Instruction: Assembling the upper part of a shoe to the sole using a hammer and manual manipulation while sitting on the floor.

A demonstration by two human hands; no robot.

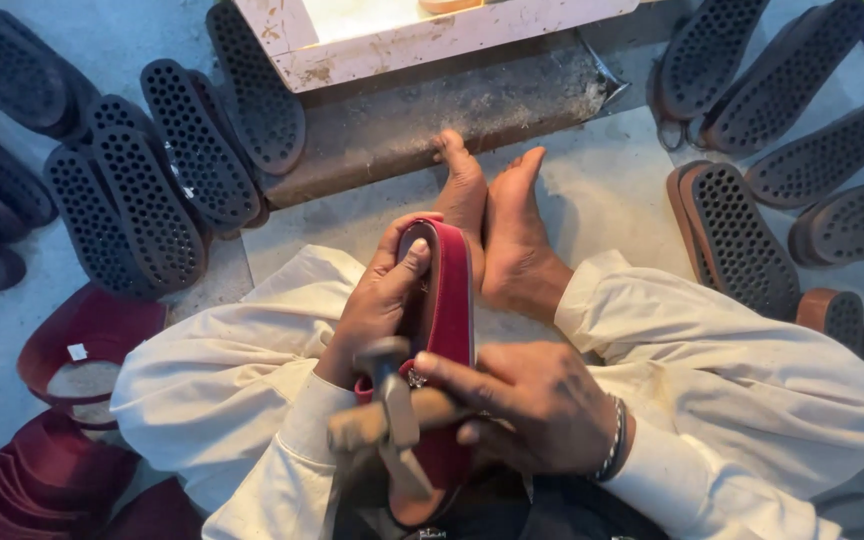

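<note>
Grey floor (pixel 612 190) surrounds the red slipper (pixel 444 300): left hand (pixel 382 300) grips its side, right hand (pixel 532 405) grips a hammer (pixel 392 410) below it; black soles (pixel 152 190) lie left.

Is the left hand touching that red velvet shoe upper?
Touching. The head view shows the left hand wrapped around the red velvet shoe upper, thumb pressed on its edge.

Seated on the floor (pixel 612 190), the person's left hand (pixel 384 295) steadies a red slipper (pixel 444 300) while the right hand (pixel 532 405) grips a hammer (pixel 392 405) (black soles (pixel 167 170) lie around).
</note>
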